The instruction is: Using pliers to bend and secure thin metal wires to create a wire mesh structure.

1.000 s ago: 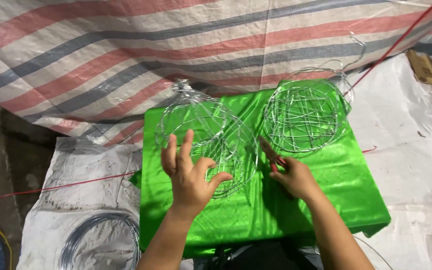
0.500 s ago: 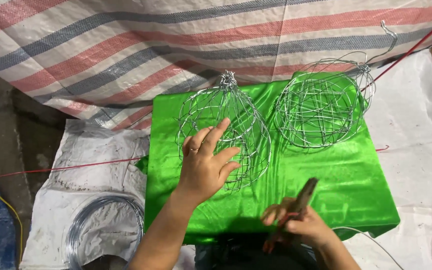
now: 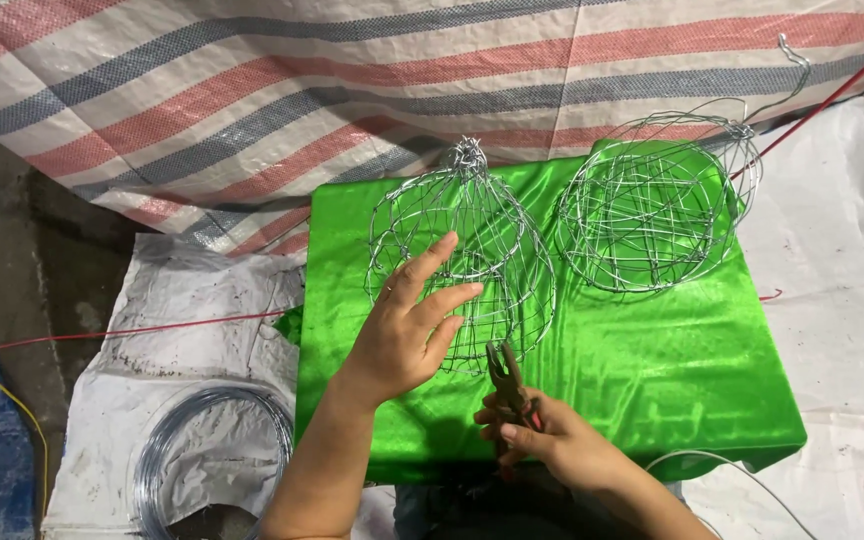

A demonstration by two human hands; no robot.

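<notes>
Pliers (image 3: pixel 508 385) sit pinched in the right hand (image 3: pixel 552 445) at the near edge of the green-draped worktop (image 3: pixel 652 380), tips pointing up toward a bell-shaped wire cage (image 3: pixel 472 250). Spread flat, the left hand (image 3: pixel 407 335) presses on that cage's near side, gripping nothing. A rounder wire cage (image 3: pixel 652 205) lies at the far right corner, apart.

Left hand (image 3: pixel 407 335) splayed, right hand (image 3: pixel 552 445) clenched
</notes>
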